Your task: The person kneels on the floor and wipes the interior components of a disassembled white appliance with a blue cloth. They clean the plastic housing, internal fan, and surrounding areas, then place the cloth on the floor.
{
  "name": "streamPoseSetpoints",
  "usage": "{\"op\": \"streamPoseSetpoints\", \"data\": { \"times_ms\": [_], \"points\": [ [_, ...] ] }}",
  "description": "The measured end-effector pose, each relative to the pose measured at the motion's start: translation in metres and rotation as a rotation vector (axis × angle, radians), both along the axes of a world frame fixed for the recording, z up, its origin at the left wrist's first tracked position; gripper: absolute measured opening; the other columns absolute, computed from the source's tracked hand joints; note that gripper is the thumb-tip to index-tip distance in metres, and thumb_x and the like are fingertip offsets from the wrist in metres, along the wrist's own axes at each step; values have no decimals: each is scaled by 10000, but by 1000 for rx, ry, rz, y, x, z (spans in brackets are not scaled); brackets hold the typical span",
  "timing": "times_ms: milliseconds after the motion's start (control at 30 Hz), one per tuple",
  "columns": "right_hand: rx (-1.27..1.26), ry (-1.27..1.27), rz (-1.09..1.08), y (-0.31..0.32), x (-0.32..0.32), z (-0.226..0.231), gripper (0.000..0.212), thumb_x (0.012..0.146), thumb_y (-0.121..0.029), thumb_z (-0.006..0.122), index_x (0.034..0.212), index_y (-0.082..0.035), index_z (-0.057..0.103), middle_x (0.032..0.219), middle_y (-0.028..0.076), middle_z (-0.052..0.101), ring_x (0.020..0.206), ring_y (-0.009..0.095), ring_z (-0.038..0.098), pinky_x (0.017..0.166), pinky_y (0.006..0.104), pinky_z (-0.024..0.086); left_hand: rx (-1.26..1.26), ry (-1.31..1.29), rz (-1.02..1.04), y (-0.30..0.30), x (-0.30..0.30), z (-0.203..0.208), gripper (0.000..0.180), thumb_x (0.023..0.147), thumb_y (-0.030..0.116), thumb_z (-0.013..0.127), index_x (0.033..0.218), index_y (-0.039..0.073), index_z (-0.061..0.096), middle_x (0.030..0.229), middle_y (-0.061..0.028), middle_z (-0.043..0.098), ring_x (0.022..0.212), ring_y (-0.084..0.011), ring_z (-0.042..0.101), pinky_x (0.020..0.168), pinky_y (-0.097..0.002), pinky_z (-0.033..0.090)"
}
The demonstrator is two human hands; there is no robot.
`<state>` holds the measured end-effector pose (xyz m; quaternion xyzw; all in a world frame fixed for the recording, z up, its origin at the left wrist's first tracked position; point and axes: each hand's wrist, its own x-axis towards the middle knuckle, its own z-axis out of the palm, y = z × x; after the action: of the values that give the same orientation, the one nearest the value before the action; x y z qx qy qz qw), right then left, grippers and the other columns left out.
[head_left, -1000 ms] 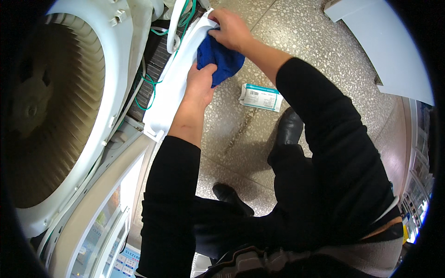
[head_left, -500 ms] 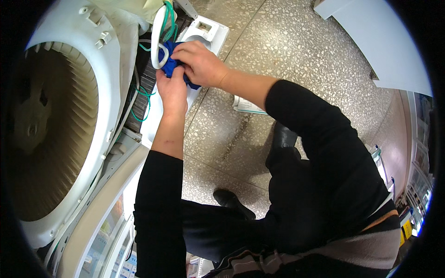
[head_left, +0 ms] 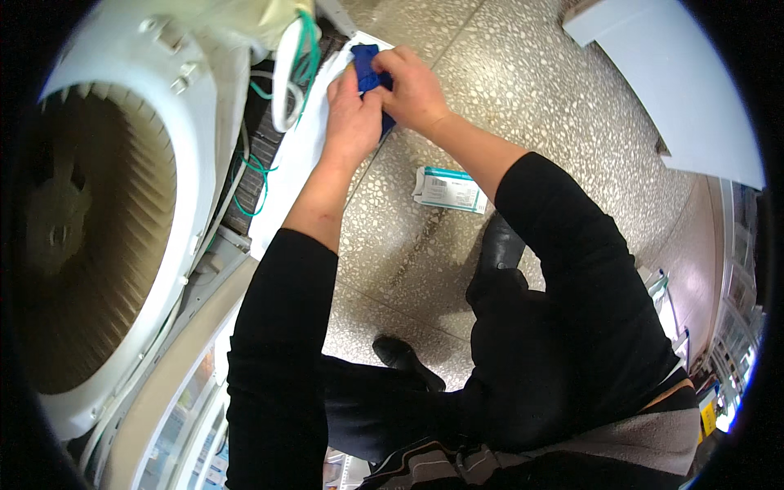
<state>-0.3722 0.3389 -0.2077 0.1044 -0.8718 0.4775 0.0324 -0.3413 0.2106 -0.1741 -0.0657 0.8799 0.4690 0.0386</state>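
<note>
A crumpled blue cloth [head_left: 367, 69] is bunched between my two hands, and a darker fold of it hangs below them. My left hand [head_left: 353, 118] grips it from the near side, thumb pointing up. From the right, my right hand [head_left: 411, 88] has its fingers curled onto the same cloth. Both hands are over the right edge of a long white panel [head_left: 286, 175]. Just left of them lie a looped white hose or thick cable [head_left: 283, 77] and a bundle of green wire [head_left: 307, 51].
At the left stands an opened white appliance housing [head_left: 189, 155] with a large round finned rotor [head_left: 135, 237]. A flat white-and-teal carton [head_left: 451, 190] lies on the speckled floor [head_left: 392, 245] by my shoe. A white cabinet [head_left: 678, 90] stands at upper right.
Both hands have moved right with the blue cloth, away from the white loop. The carton on the floor, partly hidden by my right arm before, now shows more fully.
</note>
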Motion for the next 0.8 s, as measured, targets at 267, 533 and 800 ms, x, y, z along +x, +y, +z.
{"op": "streamPoseSetpoints", "data": {
  "times_ms": [267,533,800],
  "points": [
    [-434,-738,-511,17,-20,-12,172,818,-135,688,948,-25,714,847,79,701,756,177,656,693,337,542,524,-562,-96,2,-4,12,317,1008,287,539,1259,103,602,1116,-25,653,1010,-106,571,865,-316,491],
    [-258,-606,319,40,85,56,654,829,-483,743,1275,-16,637,1113,197,692,1063,322,658,1001,391,485,1504,-605,675,-17,87,20,397,1008,303,480,1277,24,563,1220,-125,638,1116,-286,612,972,-459,500],
    [-194,-680,481,-46,103,101,461,784,-315,649,1130,-11,664,1130,247,676,1074,401,643,932,447,514,438,-280,304,-95,137,86,541,1002,238,592,1468,30,415,1309,-116,597,1097,-177,636,816,-310,573]
  ]
}}
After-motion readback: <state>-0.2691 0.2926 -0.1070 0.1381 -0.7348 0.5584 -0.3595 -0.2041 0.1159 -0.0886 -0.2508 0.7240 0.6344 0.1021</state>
